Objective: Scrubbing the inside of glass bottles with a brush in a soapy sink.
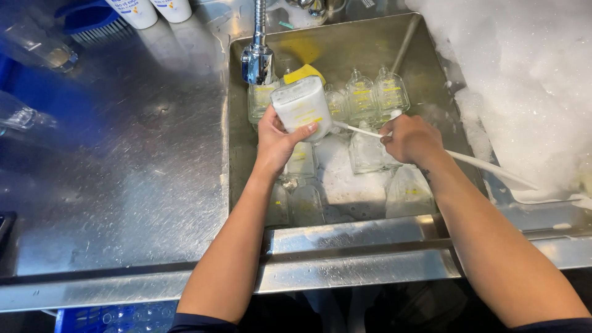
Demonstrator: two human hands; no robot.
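Bottle scrub in progress over steel sink (431,74).

My left hand (277,139) clamps the soapy clear square glass bottle (302,106), likely slippery and fragile; my right hand (410,139) fists the thin white brush handle (481,163).

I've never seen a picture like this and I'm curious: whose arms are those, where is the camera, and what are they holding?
The camera sits on a person's head and looks down, so the two arms are that person's own. They stand at a steel sink. The left hand holds a small clear bottle, frosted white with soap, tipped on its side. The right hand holds a long thin white brush handle whose end goes into the bottle's mouth. Down in the sink lie and stand many more clear bottles with yellow markings, among suds, plus a yellow sponge. A tap hangs over them. On the right is a big heap of white foam; on the left, a wet steel counter.
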